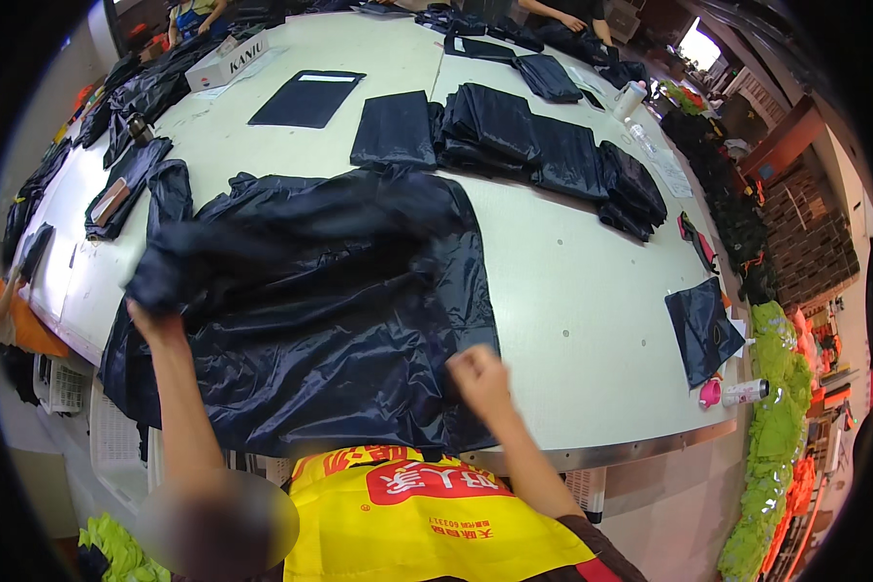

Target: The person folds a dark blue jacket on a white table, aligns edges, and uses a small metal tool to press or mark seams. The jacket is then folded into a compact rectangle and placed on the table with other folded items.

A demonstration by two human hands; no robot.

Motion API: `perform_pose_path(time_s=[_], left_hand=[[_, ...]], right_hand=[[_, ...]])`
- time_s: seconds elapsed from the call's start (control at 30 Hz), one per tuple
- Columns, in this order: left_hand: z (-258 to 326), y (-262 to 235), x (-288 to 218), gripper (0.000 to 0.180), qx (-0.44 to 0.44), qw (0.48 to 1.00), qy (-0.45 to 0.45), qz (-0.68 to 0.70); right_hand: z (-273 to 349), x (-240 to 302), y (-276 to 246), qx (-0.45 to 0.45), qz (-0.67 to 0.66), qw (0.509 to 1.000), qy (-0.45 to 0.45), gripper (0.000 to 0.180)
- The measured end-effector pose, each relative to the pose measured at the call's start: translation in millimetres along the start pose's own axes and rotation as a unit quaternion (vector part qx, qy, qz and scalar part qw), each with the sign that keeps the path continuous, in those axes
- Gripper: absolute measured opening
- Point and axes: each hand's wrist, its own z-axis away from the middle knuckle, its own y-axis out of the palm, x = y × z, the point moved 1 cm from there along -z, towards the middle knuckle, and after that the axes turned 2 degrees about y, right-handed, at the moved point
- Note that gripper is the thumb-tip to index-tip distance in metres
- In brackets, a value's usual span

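Observation:
A shiny dark navy garment (320, 330), creased and looking like a thin jacket, lies spread over the near part of the white table. At its left side my left hand (155, 325) is closed on a raised, bunched fold, which is smeared by motion and hides part of the fingers. My right hand (482, 380) is near the garment's lower right edge. Its fingers are curled together; whether cloth is pinched between them I cannot tell. The far part of the garment is blurred and reaches up to a row of folded dark garments (490, 126).
The white table (572, 310) carries a flat dark folded piece (307, 98), a white box (226, 63), a folded dark item (703, 330) and a bottle (745, 392) at right. Dark clothes (150, 87) heap up at left. Other people work beyond the far edge. Bright green bundles (774, 427) line the right.

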Motion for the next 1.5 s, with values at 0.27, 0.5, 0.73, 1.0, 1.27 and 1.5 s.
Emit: perform_pose_path(time_s=[0.27, 0.5, 0.73, 1.0, 1.27, 1.5], left_hand=[[167.4, 37.4, 151.4, 0.056, 0.476, 0.530, 0.338, -0.615], [175.6, -11.9, 219.5, 0.029, 0.448, 0.556, 0.378, -0.590], [123.8, -27.0, 180.9, 0.011, 0.375, 0.504, 0.398, -0.669], [98.5, -35.1, 139.5, 0.010, 0.392, 0.546, 0.358, -0.649], [247.4, -20.3, 156.4, 0.086, 0.583, 0.534, 0.253, -0.558], [219.4, -75.9, 143.2, 0.083, 0.606, 0.382, 0.232, -0.658]], right_hand=[[-92.9, -122.5, 6.6, -0.088, 0.127, 0.982, 0.113, 0.047], [-95.9, -95.0, 24.0, -0.032, 0.046, 0.991, 0.122, 0.041], [-102.9, -164.8, -41.6, -0.135, 0.208, 0.954, 0.168, 0.043], [-90.8, -161.4, -54.3, -0.100, 0.047, 0.978, 0.178, 0.048], [3.2, -146.0, -50.9, -0.012, -0.051, 0.968, 0.245, 0.030], [19.2, -191.2, -101.7, -0.014, -0.109, 0.939, 0.326, 0.024]])
